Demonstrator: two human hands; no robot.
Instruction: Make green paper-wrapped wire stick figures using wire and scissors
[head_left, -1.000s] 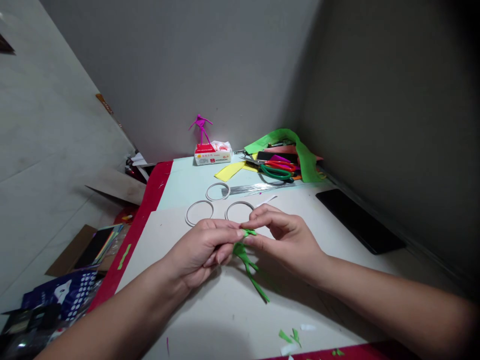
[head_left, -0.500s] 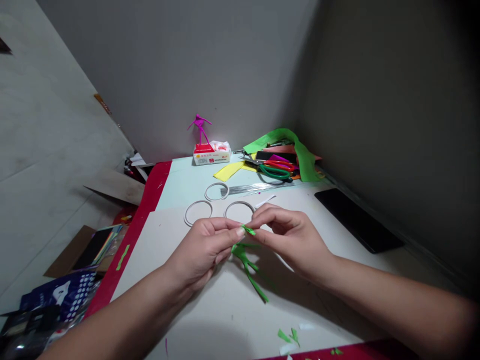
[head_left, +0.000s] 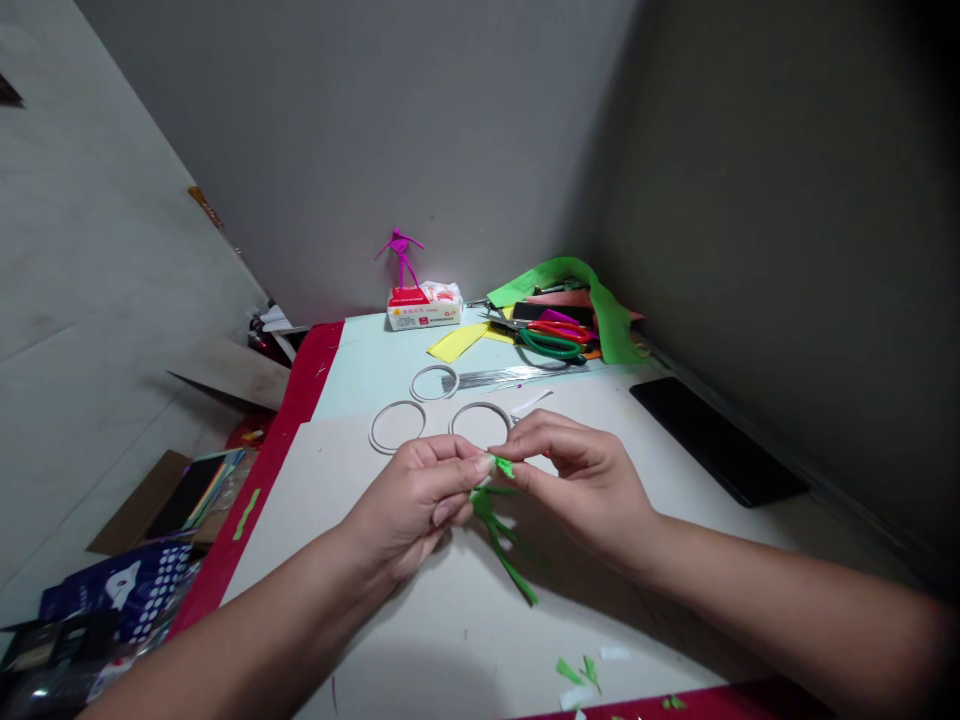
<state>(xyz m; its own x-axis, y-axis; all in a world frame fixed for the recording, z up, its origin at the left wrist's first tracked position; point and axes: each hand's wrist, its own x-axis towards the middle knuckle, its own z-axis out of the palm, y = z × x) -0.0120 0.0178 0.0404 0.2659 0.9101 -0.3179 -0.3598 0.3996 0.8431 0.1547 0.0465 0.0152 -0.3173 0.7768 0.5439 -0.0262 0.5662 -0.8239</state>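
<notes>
My left hand (head_left: 427,495) is closed, its thumb and finger pinching a small green crepe-paper figure (head_left: 499,540) whose thin limbs hang down below my fingers. My right hand (head_left: 574,475) pinches the upper end of the same green paper from the other side, thumb and forefinger nearly meeting my left fingertips. Part of the figure is hidden behind my left fingers. Just beyond my hands lie rings of tape or wire (head_left: 397,427), one of them partly covered by my right hand.
A purple figure (head_left: 401,250) stands on a small tissue box (head_left: 424,308) at the back. Green-handled scissors (head_left: 551,343), a green paper strip (head_left: 616,320) and thin wires (head_left: 510,377) lie to its right. A black phone-like slab (head_left: 716,440) rests at right; green scraps (head_left: 577,670) lie near the front edge.
Both hands have shifted very slightly to the right with the green paper between them. The fingers keep their pinch; the surroundings are unchanged.
</notes>
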